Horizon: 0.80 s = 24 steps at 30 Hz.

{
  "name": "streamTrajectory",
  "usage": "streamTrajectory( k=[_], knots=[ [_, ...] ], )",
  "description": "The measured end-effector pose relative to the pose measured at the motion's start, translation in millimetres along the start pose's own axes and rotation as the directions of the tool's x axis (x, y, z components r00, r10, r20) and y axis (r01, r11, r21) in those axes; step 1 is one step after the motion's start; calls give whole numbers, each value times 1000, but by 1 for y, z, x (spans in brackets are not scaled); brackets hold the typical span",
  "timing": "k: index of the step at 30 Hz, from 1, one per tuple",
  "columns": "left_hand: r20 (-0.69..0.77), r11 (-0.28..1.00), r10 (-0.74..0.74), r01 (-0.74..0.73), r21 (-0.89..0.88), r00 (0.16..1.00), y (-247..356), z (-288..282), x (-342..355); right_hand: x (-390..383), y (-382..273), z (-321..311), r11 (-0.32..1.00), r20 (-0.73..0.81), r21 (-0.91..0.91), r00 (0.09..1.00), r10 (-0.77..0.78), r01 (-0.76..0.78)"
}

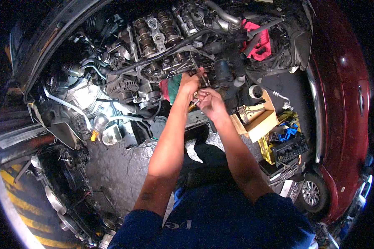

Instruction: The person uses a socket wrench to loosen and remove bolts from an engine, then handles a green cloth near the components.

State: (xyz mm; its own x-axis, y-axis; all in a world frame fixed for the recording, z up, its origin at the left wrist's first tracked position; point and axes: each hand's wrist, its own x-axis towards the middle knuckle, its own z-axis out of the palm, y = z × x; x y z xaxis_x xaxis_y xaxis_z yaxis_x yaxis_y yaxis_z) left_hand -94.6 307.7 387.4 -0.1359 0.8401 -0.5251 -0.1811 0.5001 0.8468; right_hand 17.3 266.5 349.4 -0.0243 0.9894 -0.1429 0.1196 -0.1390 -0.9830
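Observation:
Both my hands are close together at the front edge of an opened engine (157,39), whose valve gear lies bare. My left hand (188,86) is closed, fingers curled near a thin metal rod (204,79); what it grips is hidden. Just to its right and nearer to me, my right hand (212,103) is pinched shut around a small part, too small to name. The two hands almost touch. Beside my left wrist lies a green and red cloth (173,88), partly covered by the forearm.
An alternator (124,89) and a lit work lamp (99,123) are on the left. A pink-red plastic tray (259,46) rests at the engine's right. Nearer stand a cardboard box (265,123) with parts and a yellow tool case (266,150). A dark red car (343,95) borders the right.

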Motion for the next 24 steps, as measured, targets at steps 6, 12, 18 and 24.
streamTrajectory(
  k=[6, 12, 18, 24],
  knots=[
    [-9, 997, 76, -76, -34, 997, -5, -4, -1, -12, -18, 5, 818, -33, -572, 994, -101, 64],
    [21, 995, -58, 59, -78, 998, -1, 0, 2, -14, 4, 5, 753, 122, 603, 963, 242, -265],
    [29, 995, -84, 85, -58, 996, -2, -5, -2, -14, -6, 2, 889, 135, 349, 955, 266, -297],
    [-59, 982, 135, -142, -122, 989, -7, -4, 7, -17, -19, 5, 998, -54, -63, 998, -23, 19]
  ],
)
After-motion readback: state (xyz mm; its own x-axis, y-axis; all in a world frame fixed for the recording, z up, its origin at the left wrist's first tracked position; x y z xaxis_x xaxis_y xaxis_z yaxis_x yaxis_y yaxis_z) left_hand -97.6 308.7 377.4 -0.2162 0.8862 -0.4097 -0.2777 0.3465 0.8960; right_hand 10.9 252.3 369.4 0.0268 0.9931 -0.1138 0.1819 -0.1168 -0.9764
